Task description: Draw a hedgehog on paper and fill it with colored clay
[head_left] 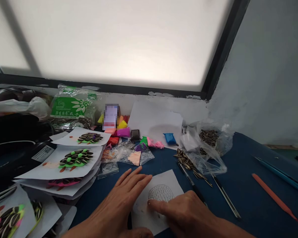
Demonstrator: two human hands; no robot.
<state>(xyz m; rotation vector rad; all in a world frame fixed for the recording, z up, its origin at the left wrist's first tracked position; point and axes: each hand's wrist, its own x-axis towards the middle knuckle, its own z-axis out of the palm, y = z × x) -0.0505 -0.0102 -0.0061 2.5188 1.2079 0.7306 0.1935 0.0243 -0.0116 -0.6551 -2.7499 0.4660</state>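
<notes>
Where the blue table [161, 162] stretches rightward, a white sheet [142, 216] lies near, at centre. The left hand [127, 193], fingers extended, rests along its left edge; apart from it, the right hand [186, 206] points an index finger onto the drawing [161, 192], its other fingers hidden. Light pressure on braced paper should limit smudging.

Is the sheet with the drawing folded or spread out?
Spread: the sheet lies flat on the blue tabletop, drawing facing up.
</notes>
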